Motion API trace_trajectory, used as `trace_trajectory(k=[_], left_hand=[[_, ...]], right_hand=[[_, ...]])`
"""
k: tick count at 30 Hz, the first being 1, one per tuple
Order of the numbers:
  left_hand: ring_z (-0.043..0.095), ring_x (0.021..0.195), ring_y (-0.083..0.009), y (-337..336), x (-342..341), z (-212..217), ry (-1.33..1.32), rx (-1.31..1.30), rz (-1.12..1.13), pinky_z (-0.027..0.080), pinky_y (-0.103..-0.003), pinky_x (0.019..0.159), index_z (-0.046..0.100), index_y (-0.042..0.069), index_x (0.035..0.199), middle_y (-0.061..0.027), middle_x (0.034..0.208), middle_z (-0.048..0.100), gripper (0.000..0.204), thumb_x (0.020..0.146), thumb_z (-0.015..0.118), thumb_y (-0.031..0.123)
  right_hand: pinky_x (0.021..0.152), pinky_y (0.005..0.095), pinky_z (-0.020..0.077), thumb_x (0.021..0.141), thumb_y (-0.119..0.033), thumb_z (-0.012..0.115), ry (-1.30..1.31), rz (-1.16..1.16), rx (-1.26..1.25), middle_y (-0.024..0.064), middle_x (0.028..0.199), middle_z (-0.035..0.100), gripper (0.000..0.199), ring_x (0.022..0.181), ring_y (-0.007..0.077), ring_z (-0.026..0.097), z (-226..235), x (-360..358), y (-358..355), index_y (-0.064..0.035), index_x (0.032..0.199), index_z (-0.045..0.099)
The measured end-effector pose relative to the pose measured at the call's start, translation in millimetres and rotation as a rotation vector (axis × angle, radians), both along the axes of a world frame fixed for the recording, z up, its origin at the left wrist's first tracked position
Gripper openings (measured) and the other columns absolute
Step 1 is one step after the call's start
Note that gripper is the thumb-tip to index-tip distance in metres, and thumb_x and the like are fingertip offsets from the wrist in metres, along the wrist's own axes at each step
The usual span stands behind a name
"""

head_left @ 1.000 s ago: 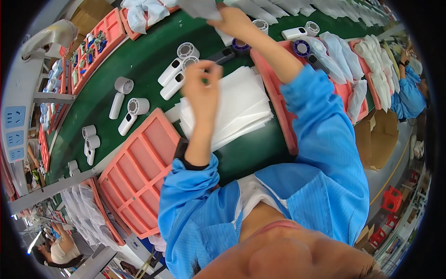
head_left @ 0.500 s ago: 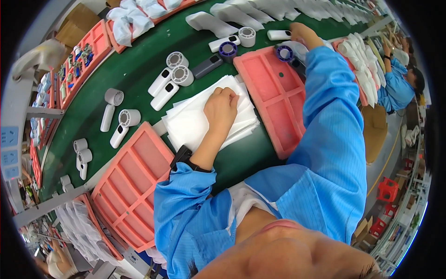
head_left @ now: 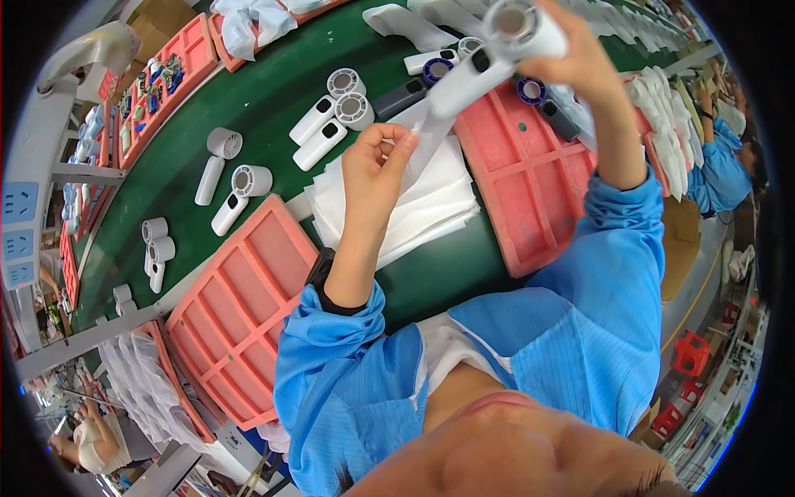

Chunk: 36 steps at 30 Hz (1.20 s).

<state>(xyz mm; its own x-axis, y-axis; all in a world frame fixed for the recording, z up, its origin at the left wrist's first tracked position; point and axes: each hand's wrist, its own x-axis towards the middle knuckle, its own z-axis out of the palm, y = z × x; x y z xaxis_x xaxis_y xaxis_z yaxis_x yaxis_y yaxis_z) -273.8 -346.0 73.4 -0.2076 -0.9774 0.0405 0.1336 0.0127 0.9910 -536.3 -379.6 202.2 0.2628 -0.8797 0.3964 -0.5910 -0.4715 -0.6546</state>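
Observation:
A white handheld fan [head_left: 474,81] is raised above the bench, its round head gripped by my right hand [head_left: 575,62]. My left hand [head_left: 377,166] pinches the edge of a thin translucent white bag [head_left: 424,153] between thumb and fingers. The fan's handle points down toward this bag; I cannot tell whether its end is inside. Below them a stack of flat white bags [head_left: 447,207] lies on the green bench [head_left: 277,116]. A dark grey fan with a purple ring [head_left: 555,116] rests by the right pink tray.
Pink divided trays stand left [head_left: 240,311] and right [head_left: 526,182] of the stack. Several white fans [head_left: 319,145] lie on the bench, with a dark fan [head_left: 400,99] behind the stack. Wrapped pieces [head_left: 410,26] line the far side. A co-worker in blue [head_left: 719,166] sits at right.
My right hand has lifted a white fan from the far bench and brought it nearer. My left hand has risen from the stack, pinching a bag.

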Motion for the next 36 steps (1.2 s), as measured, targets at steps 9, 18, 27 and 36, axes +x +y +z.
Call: trace_trajectory(k=[9, 18, 27, 36], left_hand=[[0.054, 0.07, -0.0051, 12.6, 22.0, 36.8, 0.473, -0.162, 0.353, 0.042, -0.018, 0.064, 0.057, 0.002, 0.095, -0.0009, 0.082, 0.061, 0.009, 0.094, 0.06, 0.01], [0.057, 0.07, -0.0062, -1.7, 25.1, 21.0, 0.152, -0.274, 0.46, 0.043, -0.02, 0.061, 0.057, 0.004, 0.092, -0.0024, 0.084, 0.063, 0.007, 0.09, 0.064, 0.006], [0.059, 0.06, -0.0202, 15.2, 6.3, -3.2, -0.836, -0.959, 0.441, 0.046, -0.026, 0.051, 0.062, 0.005, 0.09, -0.0084, 0.084, 0.062, 0.017, 0.077, 0.072, 0.006], [0.064, 0.072, -0.0291, 57.2, 18.5, 11.1, -0.911, -0.516, 0.053, 0.051, -0.036, 0.06, 0.065, 0.005, 0.095, -0.0102, 0.091, 0.061, 0.022, 0.079, 0.072, 0.018]], right_hand=[[0.087, 0.0316, 0.0456, 0.055, -0.008, 0.074, -0.077, 0.298, -0.292, 0.0096, 0.107, 0.059, 0.058, 0.097, 0.0191, 0.058, -58.4, 89.7, 8.2, -0.0033, 0.11, 0.058], [0.08, 0.0278, 0.0472, 0.058, -0.001, 0.067, -0.463, -0.031, -0.333, 0.007, 0.111, 0.059, 0.055, 0.095, 0.0159, 0.058, -36.6, 22.6, 33.4, -0.0007, 0.112, 0.057], [0.08, 0.0262, 0.0453, 0.054, -0.008, 0.073, -1.175, 0.537, -0.396, 0.0068, 0.099, 0.06, 0.054, 0.088, 0.0139, 0.057, -59.1, 57.3, 12.4, 0.0001, 0.106, 0.059], [0.079, 0.0232, 0.0437, 0.051, -0.008, 0.074, -0.442, -0.07, -0.234, 0.0049, 0.095, 0.061, 0.055, 0.087, 0.0107, 0.057, -31.1, 13.7, 47.7, 0.0016, 0.103, 0.058]])
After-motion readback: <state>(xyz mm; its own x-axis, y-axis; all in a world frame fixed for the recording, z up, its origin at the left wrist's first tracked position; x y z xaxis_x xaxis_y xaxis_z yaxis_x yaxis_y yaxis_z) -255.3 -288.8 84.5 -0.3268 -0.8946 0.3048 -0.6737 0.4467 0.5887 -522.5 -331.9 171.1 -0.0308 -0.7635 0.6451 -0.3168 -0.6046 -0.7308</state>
